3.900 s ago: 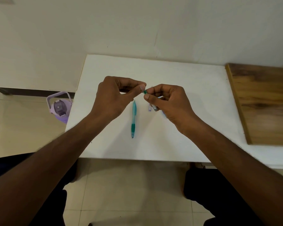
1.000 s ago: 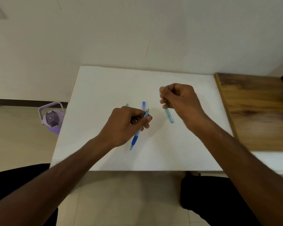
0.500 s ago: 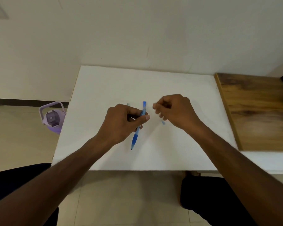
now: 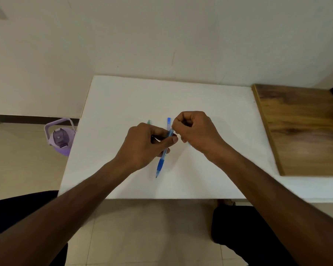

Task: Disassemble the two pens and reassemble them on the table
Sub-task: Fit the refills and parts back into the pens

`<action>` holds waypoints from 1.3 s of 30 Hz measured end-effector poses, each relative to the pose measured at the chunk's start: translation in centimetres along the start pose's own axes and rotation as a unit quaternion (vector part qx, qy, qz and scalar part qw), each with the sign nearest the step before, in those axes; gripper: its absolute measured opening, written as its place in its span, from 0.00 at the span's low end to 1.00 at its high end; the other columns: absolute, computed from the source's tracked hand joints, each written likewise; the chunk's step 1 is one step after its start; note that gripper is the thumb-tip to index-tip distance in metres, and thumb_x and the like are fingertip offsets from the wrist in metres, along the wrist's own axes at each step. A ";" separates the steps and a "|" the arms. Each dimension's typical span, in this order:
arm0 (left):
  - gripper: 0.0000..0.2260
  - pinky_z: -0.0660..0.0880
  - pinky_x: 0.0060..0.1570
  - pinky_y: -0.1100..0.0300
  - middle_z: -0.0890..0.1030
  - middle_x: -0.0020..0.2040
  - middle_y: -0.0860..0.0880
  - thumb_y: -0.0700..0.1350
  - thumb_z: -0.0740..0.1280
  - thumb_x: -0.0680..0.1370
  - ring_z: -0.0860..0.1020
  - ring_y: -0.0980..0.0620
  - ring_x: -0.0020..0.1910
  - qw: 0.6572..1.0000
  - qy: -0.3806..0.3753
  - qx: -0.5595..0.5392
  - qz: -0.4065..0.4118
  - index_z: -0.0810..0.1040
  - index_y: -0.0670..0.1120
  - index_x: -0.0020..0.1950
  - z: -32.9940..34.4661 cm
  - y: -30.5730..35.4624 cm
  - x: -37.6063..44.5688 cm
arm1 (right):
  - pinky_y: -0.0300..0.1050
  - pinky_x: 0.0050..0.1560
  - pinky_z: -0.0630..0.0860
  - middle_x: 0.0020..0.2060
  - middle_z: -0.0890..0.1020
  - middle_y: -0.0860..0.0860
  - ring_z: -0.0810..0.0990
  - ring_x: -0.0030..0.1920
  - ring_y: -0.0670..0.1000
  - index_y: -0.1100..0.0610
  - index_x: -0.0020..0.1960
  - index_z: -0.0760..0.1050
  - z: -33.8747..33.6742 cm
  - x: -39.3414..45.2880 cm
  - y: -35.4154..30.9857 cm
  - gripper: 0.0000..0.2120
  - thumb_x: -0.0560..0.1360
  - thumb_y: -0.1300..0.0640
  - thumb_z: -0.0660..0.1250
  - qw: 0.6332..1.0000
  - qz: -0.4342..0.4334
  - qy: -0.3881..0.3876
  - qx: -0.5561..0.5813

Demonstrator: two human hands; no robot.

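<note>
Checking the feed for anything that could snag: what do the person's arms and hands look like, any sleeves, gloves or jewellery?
Both forearms are bare up to the frame edge, with no sleeves in view. The left hand and right hand wear no gloves; no rings, watch or bands are visible.

Green pen (image 4: 148, 122): only its far tip shows, rest hidden behind left hand (image 4: 142, 144). Right hand (image 4: 196, 131) curled; anything pinched inside can't be told. Small light-blue part (image 4: 188, 144) mostly hidden under its heel.
</note>
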State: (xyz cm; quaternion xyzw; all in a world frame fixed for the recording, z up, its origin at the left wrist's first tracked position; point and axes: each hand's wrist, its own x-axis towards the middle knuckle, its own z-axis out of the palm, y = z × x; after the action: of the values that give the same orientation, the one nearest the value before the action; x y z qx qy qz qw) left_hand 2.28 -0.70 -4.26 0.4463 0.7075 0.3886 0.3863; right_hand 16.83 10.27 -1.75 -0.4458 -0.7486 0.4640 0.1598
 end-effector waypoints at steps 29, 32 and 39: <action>0.19 0.77 0.45 0.63 0.80 0.36 0.53 0.61 0.81 0.69 0.79 0.54 0.35 0.972 0.024 0.216 -0.085 0.80 0.50 0.48 2.1 -2.1 0.9 | 0.44 0.51 0.83 0.40 0.85 0.47 0.83 0.38 0.44 0.50 0.62 0.82 0.1 3.3 1.7 0.12 0.79 0.52 0.73 0.970 -0.052 0.012 -0.236; 0.21 0.70 0.39 0.67 0.78 0.34 0.55 0.65 0.80 0.68 0.77 0.55 0.34 0.963 0.034 0.257 -0.077 0.78 0.52 0.45 2.3 -2.4 1.3 | 0.48 0.64 0.80 0.51 0.87 0.52 0.85 0.53 0.51 0.54 0.70 0.78 2.1 3.8 1.7 0.24 0.78 0.44 0.74 0.965 -0.021 0.003 -0.262; 0.22 0.62 0.33 0.67 0.76 0.32 0.56 0.70 0.76 0.68 0.73 0.55 0.31 0.944 0.036 0.321 -0.065 0.82 0.51 0.43 1.3 -2.7 1.8 | 0.44 0.55 0.80 0.54 0.86 0.54 0.85 0.52 0.53 0.58 0.62 0.80 4.4 4.0 1.6 0.20 0.77 0.47 0.75 0.945 0.002 0.040 -0.326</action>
State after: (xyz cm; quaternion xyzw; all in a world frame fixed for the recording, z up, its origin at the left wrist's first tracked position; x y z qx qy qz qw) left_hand 2.03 0.45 -7.59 0.4851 0.8359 0.1306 0.2211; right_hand 12.59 11.39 -6.10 -0.4935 -0.8509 0.1767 0.0344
